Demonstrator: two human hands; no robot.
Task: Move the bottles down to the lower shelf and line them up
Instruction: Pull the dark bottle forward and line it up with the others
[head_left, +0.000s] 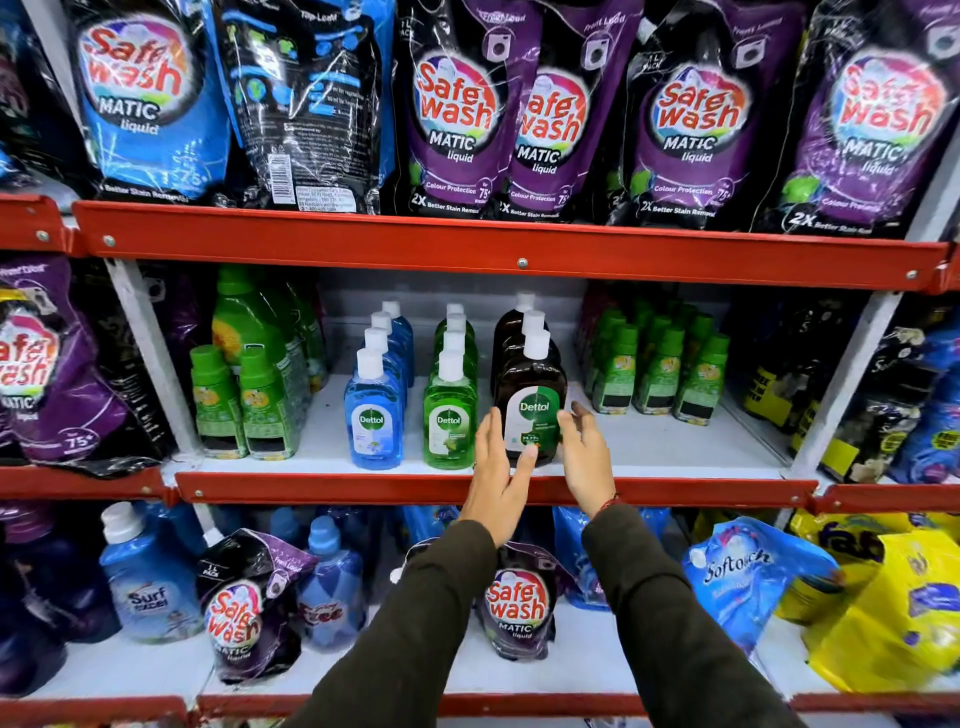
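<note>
Three rows of Dettol bottles stand on the middle shelf (649, 447): a blue row with its front bottle (373, 415), a green row led by a bottle (450, 418), and a brown row whose front bottle (532, 400) has a green and white label. My left hand (501, 467) is at the brown front bottle's left side, thumb touching its lower front. My right hand (584, 452) is at its right side, fingers spread and just beside the label. Neither hand is closed around it. All bottles are upright.
Small green bottles stand left (241, 400) and right (660, 371) of the Dettol rows. Safewash pouches (457, 114) fill the top shelf. The lower shelf (582, 670) holds a Safewash pouch (517, 603), blue bottles (332, 582), a Softouch pouch (743, 577) and yellow packs (904, 613). Red rails (467, 488) edge each shelf.
</note>
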